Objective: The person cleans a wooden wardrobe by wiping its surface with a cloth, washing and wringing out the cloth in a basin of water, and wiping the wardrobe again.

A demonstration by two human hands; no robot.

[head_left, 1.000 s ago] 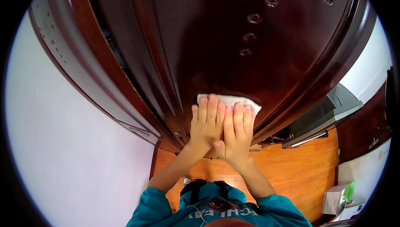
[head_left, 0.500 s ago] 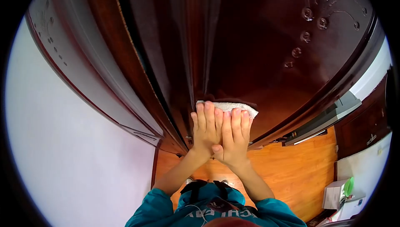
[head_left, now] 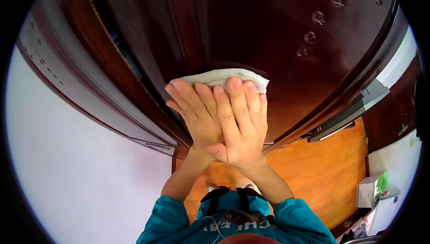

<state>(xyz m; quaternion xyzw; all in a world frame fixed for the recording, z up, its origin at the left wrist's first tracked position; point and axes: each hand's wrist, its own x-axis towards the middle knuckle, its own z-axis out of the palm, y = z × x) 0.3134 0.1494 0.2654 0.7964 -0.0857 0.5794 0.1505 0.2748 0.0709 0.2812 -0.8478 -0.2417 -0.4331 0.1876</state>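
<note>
A whitish cloth [head_left: 224,77] lies flat against the dark red, glossy wooden door panel [head_left: 255,33]. My left hand [head_left: 199,114] presses on the cloth's left part with its fingers stretched out. Beside it, my right hand [head_left: 243,123] is spread over the right part, its thumb overlapping my left hand. The cloth's upper edge shows beyond the fingertips, while the rest is hidden under both hands. Raised round ornaments [head_left: 318,17] run down the panel at the upper right.
A gap runs along the door's left edge [head_left: 116,60], beside a grey-looking panel. A white wall [head_left: 89,154] stands at the left. On the right are a dark-screened device [head_left: 354,109], a white box [head_left: 368,191] and a green item [head_left: 382,182]. The floor [head_left: 309,177] is orange wood.
Both hands and the cloth have moved up the panel, and my left hand has shifted left. More of the cloth shows. The camera view of the panel has also shifted.
</note>
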